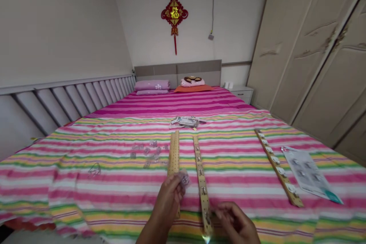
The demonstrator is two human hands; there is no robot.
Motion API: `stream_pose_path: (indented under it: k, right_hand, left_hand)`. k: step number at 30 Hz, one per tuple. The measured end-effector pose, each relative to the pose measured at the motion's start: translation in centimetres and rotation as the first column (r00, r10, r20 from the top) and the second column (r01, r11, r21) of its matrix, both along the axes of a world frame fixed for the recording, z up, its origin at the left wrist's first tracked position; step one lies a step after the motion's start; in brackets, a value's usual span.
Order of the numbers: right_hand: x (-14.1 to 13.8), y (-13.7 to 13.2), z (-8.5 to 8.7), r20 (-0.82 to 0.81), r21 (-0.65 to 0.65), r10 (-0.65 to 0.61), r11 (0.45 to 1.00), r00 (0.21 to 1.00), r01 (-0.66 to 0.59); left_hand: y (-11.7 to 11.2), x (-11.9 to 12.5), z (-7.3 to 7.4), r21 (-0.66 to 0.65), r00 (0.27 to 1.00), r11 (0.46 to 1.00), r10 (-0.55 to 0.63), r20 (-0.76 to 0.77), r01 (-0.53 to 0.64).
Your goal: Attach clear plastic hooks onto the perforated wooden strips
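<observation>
Right hand (238,223) near the lower end of the perforated wooden strip with metal fittings (201,181); fingers curled, thumb and index close together, can't tell if they grip anything. Left hand (168,198) pinches a small clear packet (185,179) between thumb and fingers, over the plain perforated wooden strips (174,152). Off right: strip with white pieces (277,165), blister pack (309,167) beside it. Loose clear packets (146,150) left. Plastic packaging (185,122) beyond.
</observation>
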State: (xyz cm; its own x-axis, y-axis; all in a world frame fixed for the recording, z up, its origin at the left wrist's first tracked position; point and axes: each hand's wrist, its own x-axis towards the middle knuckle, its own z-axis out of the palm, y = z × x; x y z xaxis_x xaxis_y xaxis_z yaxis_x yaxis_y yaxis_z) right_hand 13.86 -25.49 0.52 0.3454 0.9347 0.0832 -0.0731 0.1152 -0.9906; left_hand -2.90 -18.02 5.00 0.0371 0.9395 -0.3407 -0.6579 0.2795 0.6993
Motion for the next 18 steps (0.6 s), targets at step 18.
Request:
stream_pose_path:
  k: [18]
  right_hand:
    - [0.2, -0.6, 3.7, -0.122, -0.036, 0.255, 0.965, 0.959, -0.261]
  left_hand:
    - [-4.9, 2.7, 0.9, 0.579, 0.6, 0.771, 0.338, -0.725, 0.265]
